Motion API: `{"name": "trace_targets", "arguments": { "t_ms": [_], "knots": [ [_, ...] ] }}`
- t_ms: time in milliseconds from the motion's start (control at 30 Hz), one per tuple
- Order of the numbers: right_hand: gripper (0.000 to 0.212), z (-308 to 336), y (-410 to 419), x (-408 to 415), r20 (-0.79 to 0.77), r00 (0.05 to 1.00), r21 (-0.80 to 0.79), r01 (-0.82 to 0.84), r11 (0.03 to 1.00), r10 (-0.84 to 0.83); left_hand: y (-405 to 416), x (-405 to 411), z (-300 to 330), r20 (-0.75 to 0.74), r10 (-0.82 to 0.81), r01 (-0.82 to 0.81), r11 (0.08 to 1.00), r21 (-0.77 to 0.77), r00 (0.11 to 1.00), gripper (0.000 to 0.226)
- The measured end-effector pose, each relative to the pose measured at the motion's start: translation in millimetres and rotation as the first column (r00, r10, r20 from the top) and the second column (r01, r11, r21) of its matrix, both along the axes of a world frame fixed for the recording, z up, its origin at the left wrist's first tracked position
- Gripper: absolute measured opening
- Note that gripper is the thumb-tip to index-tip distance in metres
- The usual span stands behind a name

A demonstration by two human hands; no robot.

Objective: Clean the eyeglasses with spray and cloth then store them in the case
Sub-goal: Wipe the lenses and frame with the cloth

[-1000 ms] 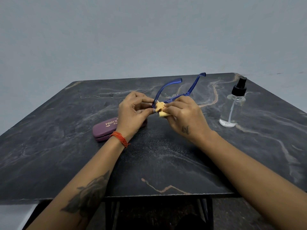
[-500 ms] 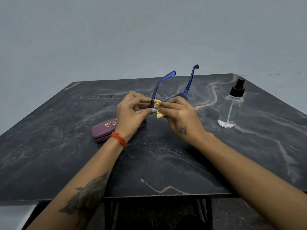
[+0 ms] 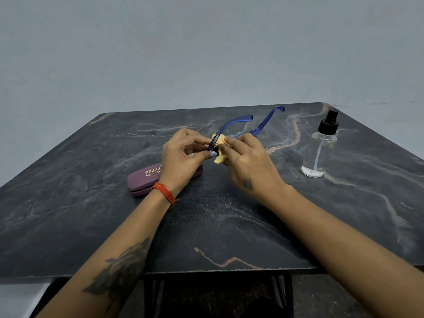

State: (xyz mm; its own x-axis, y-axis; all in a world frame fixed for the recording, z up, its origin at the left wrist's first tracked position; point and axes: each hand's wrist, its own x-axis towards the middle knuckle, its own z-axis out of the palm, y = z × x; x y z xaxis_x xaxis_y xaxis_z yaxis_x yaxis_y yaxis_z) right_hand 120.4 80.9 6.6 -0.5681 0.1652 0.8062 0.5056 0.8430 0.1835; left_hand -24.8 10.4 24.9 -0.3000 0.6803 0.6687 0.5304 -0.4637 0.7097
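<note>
The left hand (image 3: 183,157) pinches the glasses (image 3: 243,129) at the frame while the right hand (image 3: 247,161) pinches the cloth (image 3: 219,145) on a lens. Wiping looks underway. Storing remains: the case (image 3: 142,180) lies closed under the left hand, the spray (image 3: 322,148) well right.

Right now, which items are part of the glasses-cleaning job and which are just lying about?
In the job:
blue plastic eyeglasses
yellow cleaning cloth
clear spray bottle with black pump
closed purple eyeglass case
left hand
right hand

Lying about:
nothing apart from the dark marble table
</note>
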Motion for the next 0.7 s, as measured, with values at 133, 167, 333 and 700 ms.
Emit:
{"name": "trace_targets", "arguments": {
  "t_ms": [133, 167, 333, 700],
  "knots": [
    [0.024, -1, -2, 0, -0.053, 0.990, -0.122, -0.138, 0.983, 0.133, 0, 1, 0, 0.016, 0.003, -0.002, 1.000, -0.018, 1.000, 0.034],
    [0.022, 1, -2, 0, -0.085, 0.982, -0.139, -0.180, 0.974, 0.169, 0, 1, 0, 0.014, 0.005, -0.005, 1.000, -0.020, 1.000, 0.034],
    [0.016, 8, -3, 8, -0.181, 0.959, -0.113, -0.239, 0.964, 0.217, -2, 2, 2, -0.008, -0.001, 0.001, 1.000, -0.022, 1.000, 0.034],
    [0.026, 3, -1, 3, 0.072, 0.995, -0.059, 0.069, 0.996, -0.064, -2, 1, 1, -0.024, 0.033, -0.034, 0.999, -0.017, 0.999, 0.033]
  ]
}}
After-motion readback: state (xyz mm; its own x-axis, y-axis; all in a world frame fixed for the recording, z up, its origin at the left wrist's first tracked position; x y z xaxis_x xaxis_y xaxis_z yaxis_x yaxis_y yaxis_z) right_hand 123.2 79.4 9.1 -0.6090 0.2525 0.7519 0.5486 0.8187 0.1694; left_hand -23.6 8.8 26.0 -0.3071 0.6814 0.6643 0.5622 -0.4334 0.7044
